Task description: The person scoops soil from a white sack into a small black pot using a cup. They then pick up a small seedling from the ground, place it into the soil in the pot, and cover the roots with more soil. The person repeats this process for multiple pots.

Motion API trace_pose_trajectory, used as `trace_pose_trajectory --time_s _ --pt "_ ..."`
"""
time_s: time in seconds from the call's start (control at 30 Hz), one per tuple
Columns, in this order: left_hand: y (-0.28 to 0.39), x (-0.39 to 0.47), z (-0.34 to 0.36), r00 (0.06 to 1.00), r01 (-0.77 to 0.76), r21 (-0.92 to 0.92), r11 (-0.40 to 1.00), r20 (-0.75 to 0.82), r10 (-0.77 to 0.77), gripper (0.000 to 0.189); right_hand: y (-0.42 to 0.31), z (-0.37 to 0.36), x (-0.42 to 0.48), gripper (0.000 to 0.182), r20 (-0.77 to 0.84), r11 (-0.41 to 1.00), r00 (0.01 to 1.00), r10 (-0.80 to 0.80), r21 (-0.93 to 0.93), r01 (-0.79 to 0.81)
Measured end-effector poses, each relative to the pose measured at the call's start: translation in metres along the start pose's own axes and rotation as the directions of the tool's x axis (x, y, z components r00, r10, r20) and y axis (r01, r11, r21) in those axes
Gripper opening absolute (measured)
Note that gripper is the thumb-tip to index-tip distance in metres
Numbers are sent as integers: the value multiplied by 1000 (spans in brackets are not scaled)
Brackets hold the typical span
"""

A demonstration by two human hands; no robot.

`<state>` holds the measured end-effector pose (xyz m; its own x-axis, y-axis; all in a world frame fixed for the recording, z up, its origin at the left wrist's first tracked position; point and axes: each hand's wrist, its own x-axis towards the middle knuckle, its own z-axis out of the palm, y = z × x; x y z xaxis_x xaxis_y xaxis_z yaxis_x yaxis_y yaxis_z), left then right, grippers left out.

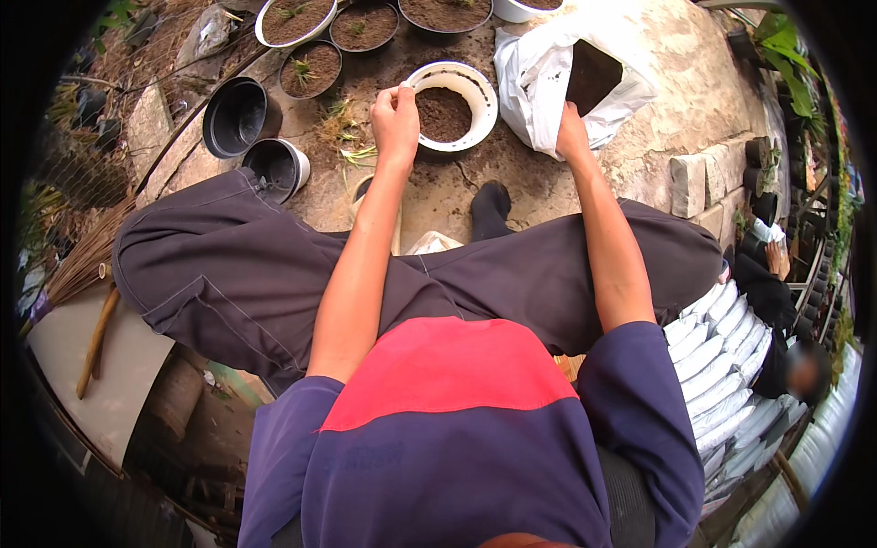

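Observation:
My left hand (396, 127) grips the left rim of a white plastic pot (484, 103), thumb and fingers closed over its edge. Dark soil (444, 115) fills the pot's lower part, and crumbs of it cling to the inner wall. To the right stands a white plastic bag (531, 92) with its mouth open, holding dark brown soil (593, 75). My right hand (572, 133) is at the near edge of that mouth. Its fingertips are hidden by the plastic, so I cannot tell whether they hold the bag or soil.
Several soil-filled pots with small plants (312, 68) stand at the back left. Two empty pots, a black one (240, 116) and a white one (294, 168), lie tilted nearby. Uprooted grassy plants (342, 130) litter the concrete. Another person (767, 294) is beside stacked white bags (716, 356) at right.

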<state>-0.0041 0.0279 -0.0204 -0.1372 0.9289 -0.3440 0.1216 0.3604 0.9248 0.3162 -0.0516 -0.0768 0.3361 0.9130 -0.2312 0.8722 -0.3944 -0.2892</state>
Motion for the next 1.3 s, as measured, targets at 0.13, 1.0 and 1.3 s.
trace_pose_trajectory --time_s 0.13,1.0,1.3 --pt "-7 2 0 999 -33 12 999 -12 33 38 17 19 19 56 -73 961 990 -118 245 132" --pt "-19 -1 9 996 -31 -17 999 -90 29 37 -89 -135 -60 80 -442 687 869 221 703 184" --pt "-6 1 10 998 -5 -85 996 -70 -1 33 -160 -107 -83 79 -590 833 645 -485 -88 546"
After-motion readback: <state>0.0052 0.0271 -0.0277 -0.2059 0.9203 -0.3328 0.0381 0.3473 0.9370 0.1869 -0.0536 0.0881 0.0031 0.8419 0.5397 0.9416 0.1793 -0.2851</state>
